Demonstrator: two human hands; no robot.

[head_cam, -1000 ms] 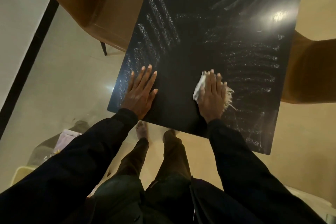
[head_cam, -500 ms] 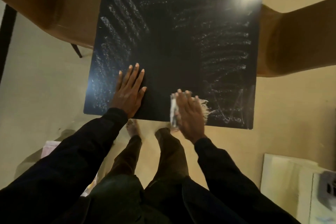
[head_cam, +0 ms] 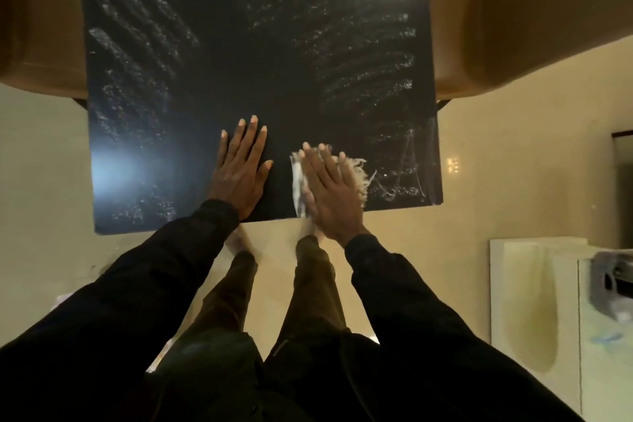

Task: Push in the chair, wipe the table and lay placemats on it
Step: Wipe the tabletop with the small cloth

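Table: black glossy top (head_cam: 239, 44), with pale wet streaks along its left and right sides and scribbled smears by the near right corner.
Left hand: the left hand (head_cam: 241, 175) lies flat on the top just inside the near edge, fingers straight and close together, thumb out to the side, holding nothing.
Right hand: the right hand (head_cam: 332, 195) lies flat with straight fingers on top of the cloth, pressing it against the table; it is blurred.
Cloth: white cloth (head_cam: 297, 185) at the near edge, just right of the left hand, mostly covered by the right hand; a frayed fringe sticks out on its right side.
Left chair: brown chair (head_cam: 37, 27) right against the table's left edge.
Right chair: brown chair (head_cam: 513, 17) against the right edge, near the far right corner.
Below the near edge: the person's legs (head_cam: 233, 284) in dark trousers stand on the pale floor (head_cam: 44, 164), close to the table.
Off to the right: a pale cabinet (head_cam: 531, 301) stands well apart from the table, with a grey thing on it too blurred to tell.
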